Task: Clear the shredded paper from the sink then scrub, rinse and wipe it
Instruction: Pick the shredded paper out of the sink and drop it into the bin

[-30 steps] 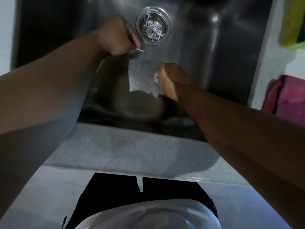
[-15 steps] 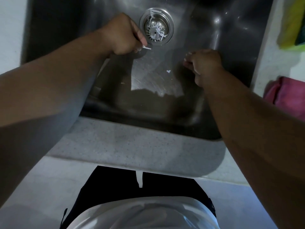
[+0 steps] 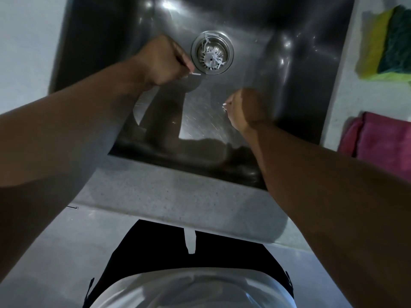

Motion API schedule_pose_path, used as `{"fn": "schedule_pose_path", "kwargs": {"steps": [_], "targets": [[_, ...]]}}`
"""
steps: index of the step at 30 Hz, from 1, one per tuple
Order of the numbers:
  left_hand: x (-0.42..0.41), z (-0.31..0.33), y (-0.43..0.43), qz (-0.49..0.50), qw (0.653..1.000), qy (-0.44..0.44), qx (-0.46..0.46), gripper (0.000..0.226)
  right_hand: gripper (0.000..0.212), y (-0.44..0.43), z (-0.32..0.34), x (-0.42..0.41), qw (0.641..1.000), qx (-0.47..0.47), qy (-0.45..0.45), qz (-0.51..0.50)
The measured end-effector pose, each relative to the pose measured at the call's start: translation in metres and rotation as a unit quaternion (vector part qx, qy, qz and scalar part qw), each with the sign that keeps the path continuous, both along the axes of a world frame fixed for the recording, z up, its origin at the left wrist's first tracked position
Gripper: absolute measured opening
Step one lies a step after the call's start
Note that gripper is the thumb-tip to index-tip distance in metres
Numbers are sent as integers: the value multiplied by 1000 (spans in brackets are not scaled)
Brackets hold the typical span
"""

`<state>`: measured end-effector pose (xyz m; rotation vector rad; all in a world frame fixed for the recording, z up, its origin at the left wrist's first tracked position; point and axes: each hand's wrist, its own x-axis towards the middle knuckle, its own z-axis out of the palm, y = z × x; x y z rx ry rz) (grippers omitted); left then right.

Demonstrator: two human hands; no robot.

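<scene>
The steel sink point(image 3: 295, 70) fills the upper view. White shredded paper point(image 3: 211, 57) lies tangled in the round drain strainer point(image 3: 229, 55) at the sink's middle. My left hand point(image 3: 162, 61) is curled just left of the drain and grips paper strips; one strip tip point(image 3: 195, 73) sticks out of the fist. My right hand point(image 3: 243, 108) hovers low over the sink floor, right of centre, and pinches a small white scrap point(image 3: 225, 104) at its fingertips.
A yellow and green scrub sponge point(image 3: 387, 41) lies on the counter at the upper right. A pink cloth point(image 3: 382, 141) sits on the counter right of the sink. The grey speckled counter edge point(image 3: 178, 196) runs along the sink's front.
My right hand moved from the sink's right side back toward the centre and picked up the small scrap that lay on the sink floor. My left hand stayed by the drain.
</scene>
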<state>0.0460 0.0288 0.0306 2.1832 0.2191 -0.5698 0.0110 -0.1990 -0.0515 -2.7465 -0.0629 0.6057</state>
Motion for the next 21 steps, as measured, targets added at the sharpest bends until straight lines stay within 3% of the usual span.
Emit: {"fn": "schedule_pose_path", "kwargs": {"steps": [5,7,9,10,11,13,16,21], "targets": [[-14,20,-6,49,999,-9,-19,15,25,7,9,6,999,-31,-9,23],[-22,29,-4,65,997,-15,-34,18,37,-5,7,14,1000,-19,-3,-11],[-31,38,-1,81,995,-27,-50,25,36,-18,23,22,990,58,2,-125],[-35,42,0,90,994,-34,-59,25,30,-17,40,24,963,124,41,-236],[-39,48,2,100,991,-40,-73,25,21,-18,49,26,910,231,76,-336],[-50,60,10,124,986,-54,-102,22,3,-13,72,21,817,383,75,-426],[-72,80,23,162,974,-73,-144,19,8,11,111,-4,785,476,75,-390],[-120,114,58,207,954,-93,-198,14,12,68,171,-57,781,531,81,-317]]}}
